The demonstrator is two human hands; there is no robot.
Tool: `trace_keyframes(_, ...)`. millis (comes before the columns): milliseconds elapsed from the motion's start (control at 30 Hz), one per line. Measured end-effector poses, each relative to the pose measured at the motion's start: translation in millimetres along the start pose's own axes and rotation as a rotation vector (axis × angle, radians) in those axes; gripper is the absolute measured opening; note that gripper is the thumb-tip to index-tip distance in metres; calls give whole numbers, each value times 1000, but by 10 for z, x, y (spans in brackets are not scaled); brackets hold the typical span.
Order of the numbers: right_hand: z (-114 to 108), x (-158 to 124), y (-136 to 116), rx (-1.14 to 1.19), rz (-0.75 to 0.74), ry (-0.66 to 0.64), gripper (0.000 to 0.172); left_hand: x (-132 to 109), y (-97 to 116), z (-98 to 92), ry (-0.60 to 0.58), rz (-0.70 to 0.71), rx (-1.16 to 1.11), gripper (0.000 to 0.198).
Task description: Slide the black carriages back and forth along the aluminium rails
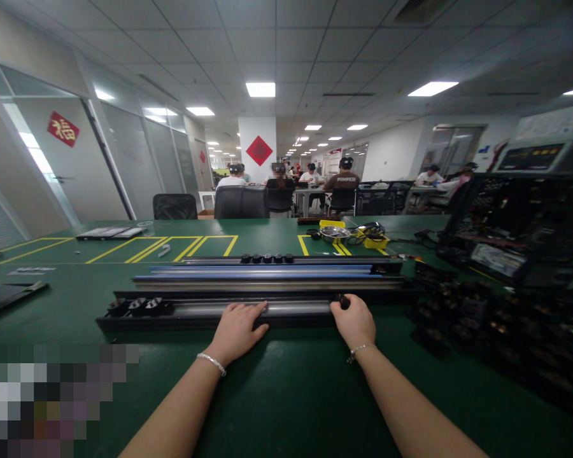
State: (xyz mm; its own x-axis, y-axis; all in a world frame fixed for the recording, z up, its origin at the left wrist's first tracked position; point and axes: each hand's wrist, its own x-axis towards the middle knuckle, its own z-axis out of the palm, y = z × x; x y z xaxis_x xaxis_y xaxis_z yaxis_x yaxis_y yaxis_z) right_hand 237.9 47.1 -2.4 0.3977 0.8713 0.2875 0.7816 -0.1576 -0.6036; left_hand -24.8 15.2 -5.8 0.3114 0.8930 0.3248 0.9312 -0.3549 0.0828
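A long black track rail point(191, 310) with a shiny grey channel lies across the green table in front of me. Several black socket-like modules point(146, 305) sit at its left end. My left hand point(239, 327) rests on the rail near its middle, fingers stretched along the channel and thumb apart. At the rail's right part, my right hand point(356, 321) is closed on a small black module point(344, 301), mostly hidden by the fingers. Just behind are more long rails, some with blue edges point(262, 270), and one bearing several round black modules point(267, 259).
A large heap of black modules point(487, 318) lies on the right, before an open black computer case point(501, 222). Farther back stand a metal bowl point(334, 233) and a yellow holder with cables point(375, 238). A dark flat panel point(9, 298) lies at the left. People sit beyond the table.
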Motion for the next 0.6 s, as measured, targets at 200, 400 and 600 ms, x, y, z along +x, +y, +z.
trace_keyframes(200, 8, 57, 60, 7, 8, 23, 33, 7, 8, -5, -14, -7, 9, 49)
trace_keyframes(400, 18, 80, 89, 21, 8, 49, 34, 6, 8, -6, -16, -9, 5, 50)
trace_keyframes(600, -14, 93, 99, 9, 35, 30, 34, 4, 5, -10, -18, -13, 0, 49)
